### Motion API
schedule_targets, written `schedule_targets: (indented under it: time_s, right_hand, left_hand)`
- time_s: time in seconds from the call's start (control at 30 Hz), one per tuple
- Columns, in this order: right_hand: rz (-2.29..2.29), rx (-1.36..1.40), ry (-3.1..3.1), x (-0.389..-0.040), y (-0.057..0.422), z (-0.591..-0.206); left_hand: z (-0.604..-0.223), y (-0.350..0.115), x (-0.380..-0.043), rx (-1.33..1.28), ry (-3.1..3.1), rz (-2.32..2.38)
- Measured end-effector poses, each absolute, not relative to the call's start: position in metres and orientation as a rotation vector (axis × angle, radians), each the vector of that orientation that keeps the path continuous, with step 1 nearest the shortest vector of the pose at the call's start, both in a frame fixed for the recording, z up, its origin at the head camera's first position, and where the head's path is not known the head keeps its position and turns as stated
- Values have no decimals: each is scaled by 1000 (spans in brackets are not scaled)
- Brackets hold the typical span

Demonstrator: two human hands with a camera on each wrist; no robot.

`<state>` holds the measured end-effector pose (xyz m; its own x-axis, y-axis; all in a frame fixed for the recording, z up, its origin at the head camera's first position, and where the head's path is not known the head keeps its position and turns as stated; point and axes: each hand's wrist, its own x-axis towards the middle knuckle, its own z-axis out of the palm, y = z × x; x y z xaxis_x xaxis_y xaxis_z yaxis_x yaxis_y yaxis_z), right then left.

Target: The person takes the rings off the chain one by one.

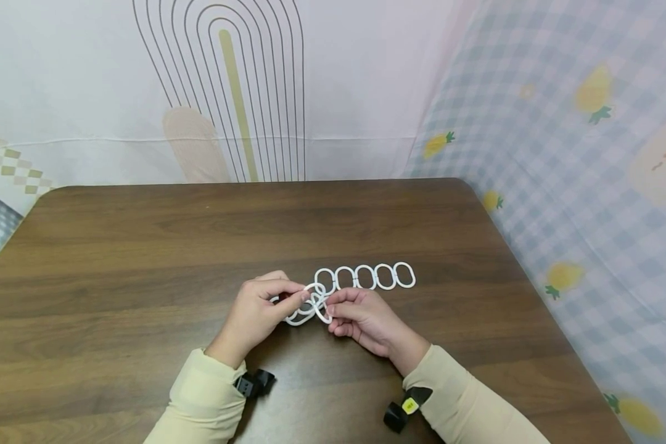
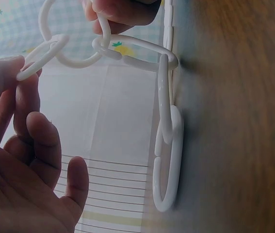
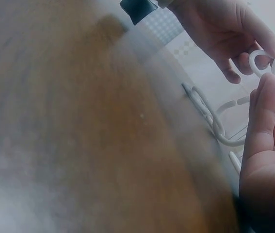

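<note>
My left hand (image 1: 261, 311) pinches a white oval plastic link (image 2: 42, 60) between thumb and fingertips. Thumb and forefinger of my right hand (image 1: 369, 320) grip a second white link (image 2: 79, 64), which hooks through the left one. From the link in the right hand, more joined links (image 2: 175, 165) run down in a short chain, its lower end lying on the table. In the head view this chain bunches between the two hands, partly hidden behind the left fingers.
Several loose white links (image 1: 414, 279) stand side by side in a row just beyond the right hand. They lie on a brown wooden table (image 1: 144, 246). Patterned cloths (image 1: 355, 74) hang behind the table and along its right side.
</note>
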<state>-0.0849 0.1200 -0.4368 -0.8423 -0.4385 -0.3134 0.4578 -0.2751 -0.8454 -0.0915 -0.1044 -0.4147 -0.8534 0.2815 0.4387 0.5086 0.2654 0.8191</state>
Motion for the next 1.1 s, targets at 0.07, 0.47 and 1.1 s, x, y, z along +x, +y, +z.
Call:
schedule_targets:
  time_s: [0.07, 0.47, 1.1]
  right_hand:
    - [-2141, 24, 1424, -85, 120, -436]
    - [-2152, 18, 1410, -85, 121, -436]
    - [-2136, 17, 1421, -85, 120, -438]
  left_hand:
    - [-415, -105, -91, -736, -2330, -1629]
    - [-413, -105, -91, -722, -2343, -1628]
    - [-412, -108, -92, -681, -2346, -1626]
